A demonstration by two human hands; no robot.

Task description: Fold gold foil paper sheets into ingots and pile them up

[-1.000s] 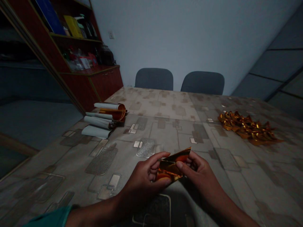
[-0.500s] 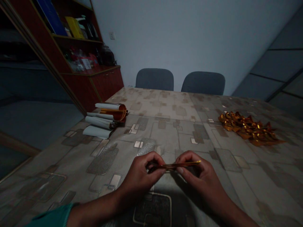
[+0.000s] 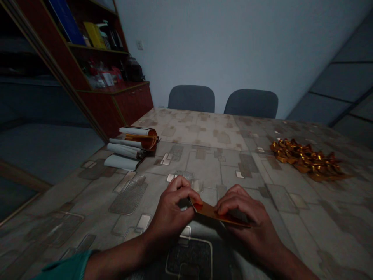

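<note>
Head camera: you hold a small, flat, shiny gold-orange foil piece (image 3: 208,211) over the near side of a bench (image 3: 204,128). Your left hand (image 3: 171,210) pinches one end between curled fingers and thumb; your right hand (image 3: 247,214) grips the other, fingertips bent onto the upper face, its thumb hidden from view. Half a second ago the piece shows as a thin, edge-on line; now it is turned so a broad face catches the light and its right end dips lower. The turn suggests you are shaping the foil between both hands, with neither ready to let go.

The bench wears a pale cover printed with grey and brown rounded rectangles. To your left rests a bundle of curled, grey-backed gold sheets (image 3: 124,162); to your right, well apart from your hands, sits a cluster of crinkled, folded gold foil shapes (image 3: 309,159). Two grey, round-cornered chair backs (image 3: 191,99) rise beyond the far edge, before a plain pale wall (image 3: 221,46). A reddish-brown wooden cabinet (image 3: 134,103) with loaded shelves fills the dim left corner.
</note>
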